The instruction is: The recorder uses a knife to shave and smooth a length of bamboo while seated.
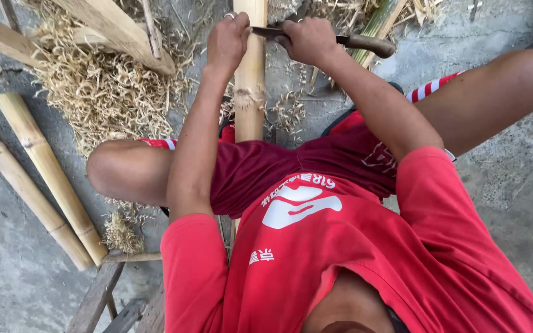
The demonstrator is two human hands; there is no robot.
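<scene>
On the bamboo pole [249, 92], the left hand [228, 42] grips one end of a knife [316, 38]; the right hand [306, 40] closes on it beside its wooden handle.

The left hand [228, 40] has its grip closed around a pale bamboo pole [250, 92] that runs down between the person's knees. Just beside it, the right hand [306, 40] is clenched on a knife [356, 41] with a wooden handle, its blade laid across the pole. Left of both grips lies a heap of curled shavings [103, 92]; farther left, two bamboo poles [44, 179] rest on the concrete floor [7, 271].
</scene>
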